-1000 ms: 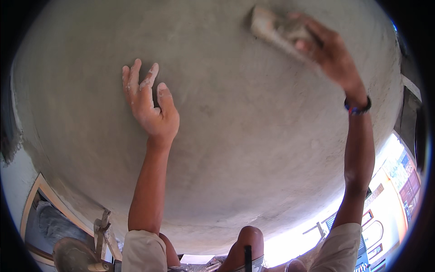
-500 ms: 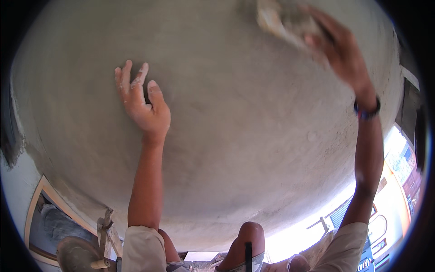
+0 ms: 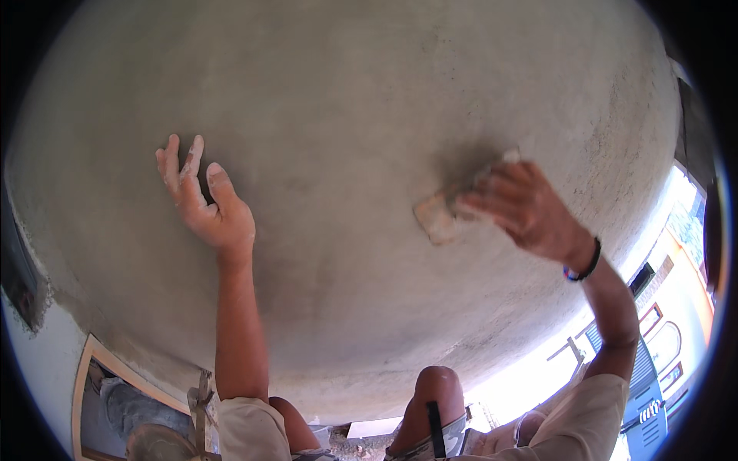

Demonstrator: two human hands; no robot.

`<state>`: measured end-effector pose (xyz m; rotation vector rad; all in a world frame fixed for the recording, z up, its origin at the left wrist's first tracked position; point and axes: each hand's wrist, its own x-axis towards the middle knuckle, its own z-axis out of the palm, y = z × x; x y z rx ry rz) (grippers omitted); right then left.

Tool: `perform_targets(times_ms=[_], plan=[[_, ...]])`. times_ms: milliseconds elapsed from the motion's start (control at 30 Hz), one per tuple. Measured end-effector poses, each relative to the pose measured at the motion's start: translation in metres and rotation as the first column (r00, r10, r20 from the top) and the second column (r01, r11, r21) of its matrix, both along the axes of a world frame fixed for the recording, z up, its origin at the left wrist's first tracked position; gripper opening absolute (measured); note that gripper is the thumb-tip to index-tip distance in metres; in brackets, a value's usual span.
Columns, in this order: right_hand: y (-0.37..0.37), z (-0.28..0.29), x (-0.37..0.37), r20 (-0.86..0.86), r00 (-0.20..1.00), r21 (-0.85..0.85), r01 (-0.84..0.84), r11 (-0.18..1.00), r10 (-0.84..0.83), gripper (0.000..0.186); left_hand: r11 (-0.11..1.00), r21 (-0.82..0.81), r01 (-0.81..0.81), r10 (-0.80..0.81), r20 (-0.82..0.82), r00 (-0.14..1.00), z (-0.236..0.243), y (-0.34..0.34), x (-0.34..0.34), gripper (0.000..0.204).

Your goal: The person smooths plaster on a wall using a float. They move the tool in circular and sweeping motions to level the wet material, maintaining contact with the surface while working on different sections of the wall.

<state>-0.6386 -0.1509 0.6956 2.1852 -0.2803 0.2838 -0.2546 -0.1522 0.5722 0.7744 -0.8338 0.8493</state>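
Observation:
A broad grey plastered wall (image 3: 346, 307) fills most of the view, smooth in the middle and rougher toward the right. My right hand (image 3: 530, 207) grips a flat, worn plastering float (image 3: 437, 219) against it, right of the middle. The fingers hide most of the float's handle, and motion blurs its upper edge. On the left, my left hand (image 3: 214, 201) is raised with its fingers apart and nothing in it. Pale plaster coats those fingertips. They are close to the wall; whether they touch it I cannot tell.
At the lower left are a wood-framed opening (image 3: 88, 384), a round pan (image 3: 160, 444) and an upright piece of timber (image 3: 201, 407). My bent knee (image 3: 440, 388) shows below. Beyond the wall's right edge stands a blue shutter (image 3: 647, 411) in bright light.
My right hand has brought the float down from the top right, closer to the middle of the wall. The view has shifted, and my open left hand appears lower and farther left.

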Motion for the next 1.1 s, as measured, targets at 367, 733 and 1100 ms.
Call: perform_targets(times_ms=[367,733,1100], plan=[[0.015,-0.06,-0.104,0.746,0.499,0.508,-0.855,-0.107,-0.441,0.061,0.993,0.094,-0.064,0.075,-0.113,0.991,0.006,0.005,-0.007,0.034],[-0.013,-0.014,-0.035,0.745,0.664,-0.042,-0.044,0.998,0.061,0.051,0.998,0.041,-0.052,0.054,-0.062,0.997,0.004,0.001,-0.01,0.032],[-0.008,-0.071,-0.108,0.799,0.601,0.171,-0.169,0.971,-0.036,0.047,0.991,0.089,-0.103,0.11,-0.076,0.991,0.01,-0.002,-0.019,0.032]])
